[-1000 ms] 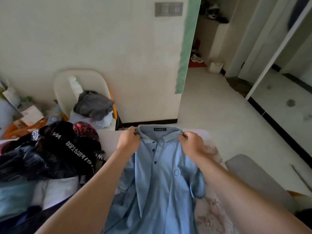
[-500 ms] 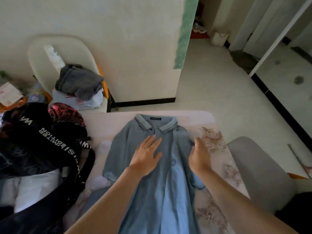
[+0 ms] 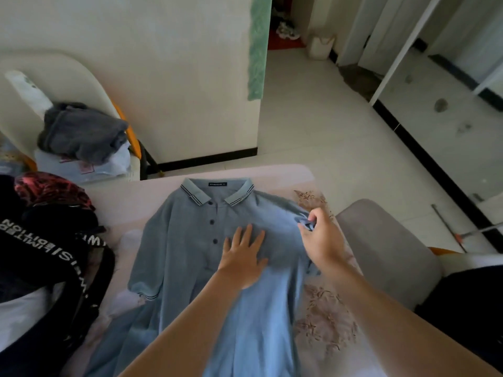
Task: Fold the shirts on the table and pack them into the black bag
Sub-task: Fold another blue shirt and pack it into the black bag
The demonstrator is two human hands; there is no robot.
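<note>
Blue fabric fills the middle of the head view: a light blue polo shirt (image 3: 177,240) lies front side up on the worktop (image 3: 275,174), its striped collar at the far edge, its buttoned placket running toward the near side, and its hem going out of the picture at the bottom. The left hand (image 3: 243,257) rests flat on the chest of the shirt, just right of the buttons, with its fingers straight and slightly spread, pressing the cloth down. The right hand (image 3: 321,240) is at the right shoulder of the shirt, where its thumb and fingertips pinch a small bunch of the sleeve fabric and lift it a little off the surface. The shirt's other sleeve lies spread on the left, its striped cuff toward the near side. The worktop has a pale pink cover with a brownish floral print that shows to the right of the shirt. The black bag (image 3: 54,257) sits on the left part of the worktop, just beside the shirt, with a strap bearing white letters across it; a red patterned cloth (image 3: 49,189) is at its far end and white cloth (image 3: 21,317) at its near end. A grey chair (image 3: 381,254) stands off the right edge. Far left, a white chair (image 3: 68,74) against the wall carries a crumpled grey garment (image 3: 81,131).
</note>
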